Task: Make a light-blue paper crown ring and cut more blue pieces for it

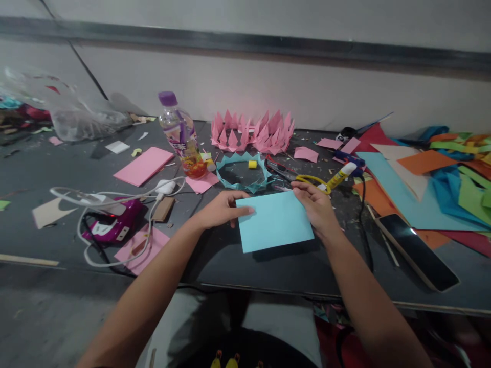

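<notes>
A light blue sheet of paper (274, 222) is held up over the front of the dark table. My left hand (226, 208) pinches its left edge, thumb on top. At the upper right corner my right hand (312, 204) grips it, with fingers behind the sheet. Just beyond the paper lies a teal paper ring with pointed tips (220, 179), with a small yellow cap (252, 164) inside its outline. Scissors with yellow handles (312, 180) and a glue stick (341, 175) lie close to my right hand.
Two pink spiky paper rings (251, 135) stand by the wall. A drink bottle (180, 135) stands left of centre. On the left sits a purple power strip (115, 220) with white cables. A phone (418, 250) and coloured paper sheets (402, 204) lie at right, near a blue glue gun (349, 158).
</notes>
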Tool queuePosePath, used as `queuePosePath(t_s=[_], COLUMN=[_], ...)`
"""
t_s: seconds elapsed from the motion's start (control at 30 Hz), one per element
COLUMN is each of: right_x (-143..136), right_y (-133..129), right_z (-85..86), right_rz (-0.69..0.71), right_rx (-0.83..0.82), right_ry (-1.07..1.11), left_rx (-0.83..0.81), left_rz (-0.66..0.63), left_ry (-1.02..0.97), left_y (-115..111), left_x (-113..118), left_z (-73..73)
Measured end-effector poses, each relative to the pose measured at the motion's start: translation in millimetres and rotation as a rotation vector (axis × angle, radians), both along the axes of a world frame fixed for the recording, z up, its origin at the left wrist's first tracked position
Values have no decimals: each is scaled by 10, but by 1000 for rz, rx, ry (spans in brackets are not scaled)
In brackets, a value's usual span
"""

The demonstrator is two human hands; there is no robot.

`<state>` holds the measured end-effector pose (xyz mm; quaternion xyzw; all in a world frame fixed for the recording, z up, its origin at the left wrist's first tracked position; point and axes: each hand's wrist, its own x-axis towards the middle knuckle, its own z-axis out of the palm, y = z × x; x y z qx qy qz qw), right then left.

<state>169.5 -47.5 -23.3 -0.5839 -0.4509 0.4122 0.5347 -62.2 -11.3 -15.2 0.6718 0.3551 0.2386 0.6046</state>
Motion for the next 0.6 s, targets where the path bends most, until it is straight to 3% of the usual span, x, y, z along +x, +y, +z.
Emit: queuePosePath(t_s=[0.13, 0.3, 0.43, 0.6], right_x=[-12, -66, -95, -63], right_y=[-20, -64, -73, -91], right_z=[16, 12, -13, -60], right_rz=[140, 319, 274, 365], right_rx=[-93, -195, -147, -180], right_ry=[128, 17, 37, 41], left_rx=[49, -6, -157, -268], left_rz=[203, 425, 360, 263], left_ry=[-84, -243, -321, -269], left_y=[19, 45, 8, -83], left_x=[14, 22, 46, 98], left_z=[-43, -39, -31, -55])
